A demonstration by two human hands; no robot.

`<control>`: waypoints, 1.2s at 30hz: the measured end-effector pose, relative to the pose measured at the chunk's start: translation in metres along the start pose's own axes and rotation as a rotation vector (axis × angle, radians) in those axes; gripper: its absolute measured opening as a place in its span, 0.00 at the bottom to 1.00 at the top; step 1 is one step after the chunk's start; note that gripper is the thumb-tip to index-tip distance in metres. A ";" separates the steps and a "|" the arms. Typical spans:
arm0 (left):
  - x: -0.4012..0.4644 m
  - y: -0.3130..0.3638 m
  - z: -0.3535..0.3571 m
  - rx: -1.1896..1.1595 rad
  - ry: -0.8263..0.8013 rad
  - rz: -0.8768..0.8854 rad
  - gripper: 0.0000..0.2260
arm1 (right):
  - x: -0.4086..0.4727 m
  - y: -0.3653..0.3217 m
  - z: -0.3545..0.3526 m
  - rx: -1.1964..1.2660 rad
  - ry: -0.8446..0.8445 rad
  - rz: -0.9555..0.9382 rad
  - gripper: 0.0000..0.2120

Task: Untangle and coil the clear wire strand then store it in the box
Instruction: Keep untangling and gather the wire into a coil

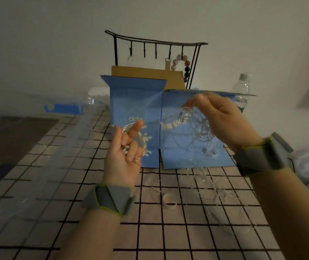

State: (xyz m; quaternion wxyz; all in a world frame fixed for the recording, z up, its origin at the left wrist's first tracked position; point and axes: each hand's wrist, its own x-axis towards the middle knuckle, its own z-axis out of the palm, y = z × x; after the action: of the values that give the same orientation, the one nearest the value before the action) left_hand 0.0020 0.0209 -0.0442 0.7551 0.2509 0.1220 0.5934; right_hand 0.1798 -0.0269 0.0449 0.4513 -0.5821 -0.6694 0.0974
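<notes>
The clear wire strand (201, 136) hangs in a loose tangle from my right hand (223, 119), which is raised in front of the blue box (150, 102) and pinches the wire at its fingertips. Loose ends trail down to the tablecloth at the lower right. My left hand (125, 156) is palm-up, lower and to the left, with a small coil of the same wire (140, 139) looped around its fingers. The blue box stands open behind both hands, its flaps spread, brown cardboard showing at the back.
A small ring of clear tape (169, 200) lies on the checked tablecloth (74, 212). Behind the box stands a black hook rack (155, 45) with a bead string (184, 66). A plastic bottle (241, 91) is at the back right, a clear lidded container (65, 107) at the left.
</notes>
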 end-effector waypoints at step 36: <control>-0.006 -0.040 -0.004 0.560 0.012 -0.103 0.19 | -0.061 0.089 0.031 -0.226 -0.039 0.074 0.09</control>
State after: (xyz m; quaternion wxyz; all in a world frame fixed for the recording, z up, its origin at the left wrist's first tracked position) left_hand 0.0319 0.0089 -0.0688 0.6848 0.4398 0.2981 0.4987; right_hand 0.2140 -0.0408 -0.0609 0.3659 -0.6516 -0.6627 0.0495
